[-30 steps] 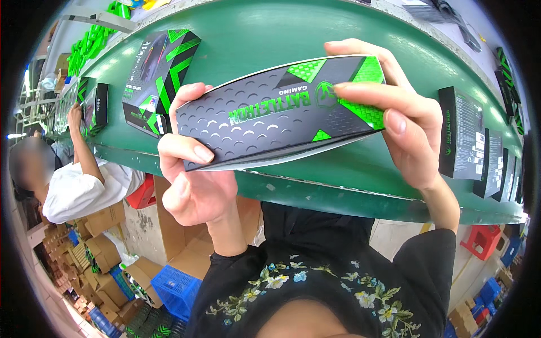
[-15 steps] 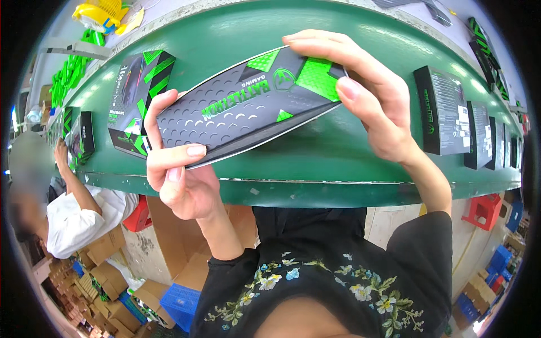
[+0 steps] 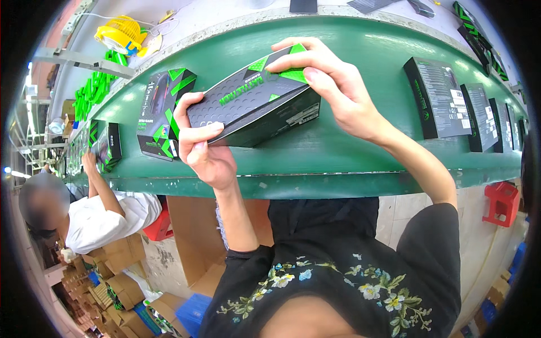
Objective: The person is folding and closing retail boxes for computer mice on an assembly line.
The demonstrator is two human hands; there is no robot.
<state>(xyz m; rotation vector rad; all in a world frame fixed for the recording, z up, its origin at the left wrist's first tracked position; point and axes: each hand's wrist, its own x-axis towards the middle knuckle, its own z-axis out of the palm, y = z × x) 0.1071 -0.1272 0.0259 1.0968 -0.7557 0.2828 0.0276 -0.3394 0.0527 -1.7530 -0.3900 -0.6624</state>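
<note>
Both hands hold a black and green product box [image 3: 231,110] above the green work surface. It is tilted, showing a dimpled printed face and, below that, a dark side with a pale label. My left hand [image 3: 209,155] grips the left end, thumb and fingers closed on its edges. At the right end my right hand [image 3: 344,93] has its fingers over the top edge and its thumb close by on the printed face. Left of my left hand stands a similar box [image 3: 160,112] with a green striped pattern.
A row of dark boxes, the nearest one [image 3: 438,101] with its back panel showing, runs along the right of the green surface [image 3: 360,160]. A yellow fan [image 3: 121,34] and green pieces [image 3: 96,90] lie at the far left. A person in white [image 3: 112,217] works at my left.
The held box has turned, so its lower side with the label now shows. Both hands still hold its ends. My view has shifted, moving the surroundings in the picture.
</note>
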